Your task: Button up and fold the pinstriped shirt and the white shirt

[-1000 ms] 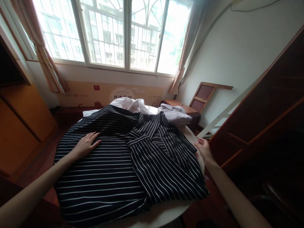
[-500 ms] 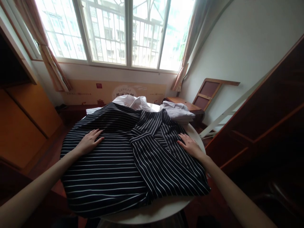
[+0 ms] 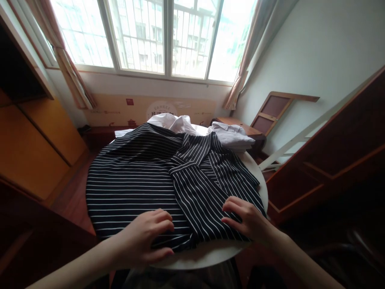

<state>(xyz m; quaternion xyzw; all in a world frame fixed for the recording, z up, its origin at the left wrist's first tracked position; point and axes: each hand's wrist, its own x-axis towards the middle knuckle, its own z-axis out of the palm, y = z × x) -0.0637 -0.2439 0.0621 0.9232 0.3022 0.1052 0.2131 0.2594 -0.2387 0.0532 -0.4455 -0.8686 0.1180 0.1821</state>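
Observation:
A black garment with white stripes [image 3: 135, 180] lies spread over a round white table [image 3: 210, 255], its collar part toward the right back. My left hand [image 3: 147, 237] is over the garment's near edge, fingers curved and thumb apart, holding nothing. Above the lower right part of the garment is my right hand [image 3: 245, 216], its fingers bent, thumb apart and nothing between them. Whether the fingertips touch the cloth is hard to tell.
Folded white clothing [image 3: 231, 136] lies at the table's back right, and more white cloth [image 3: 171, 122] at the back. A wooden chair [image 3: 272, 114] stands beyond, right. Orange cabinets [image 3: 39, 148] stand left, and a dark red wooden panel [image 3: 327, 160] right.
Both hands have come nearer to me, the left one also rightward, and their fingers are more bent. The garment's near left edge is drawn in. The view has shifted slightly.

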